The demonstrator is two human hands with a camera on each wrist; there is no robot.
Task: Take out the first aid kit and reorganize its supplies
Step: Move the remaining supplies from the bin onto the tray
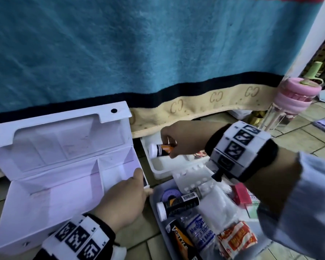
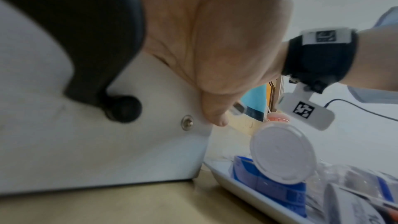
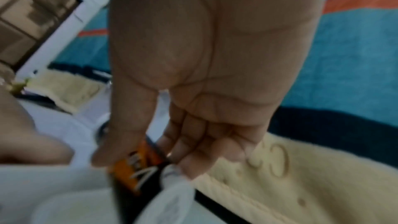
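Note:
The white first aid kit box (image 1: 64, 184) lies open on the floor at the left, its lid standing up and its compartments bare. My left hand (image 1: 144, 182) grips the box's right end wall, thumb on the rim; in the left wrist view the left hand (image 2: 215, 108) presses the box (image 2: 107, 151) near its black handle (image 2: 96, 48). My right hand (image 1: 169, 145) pinches an orange-and-black tube (image 1: 160, 149) with a white cap above a white insert tray (image 1: 163, 166). In the right wrist view the right hand (image 3: 148, 157) holds the tube (image 3: 133, 173).
A grey tray (image 1: 154, 201) at the lower middle holds a black tube (image 1: 178, 202), blister packs (image 1: 191, 175), a bandage packet (image 1: 199, 233) and a red-orange packet (image 1: 236, 239). A teal blanket (image 1: 158, 44) hangs behind. A pink-lidded bottle (image 1: 296, 96) stands at the right on the tiled floor.

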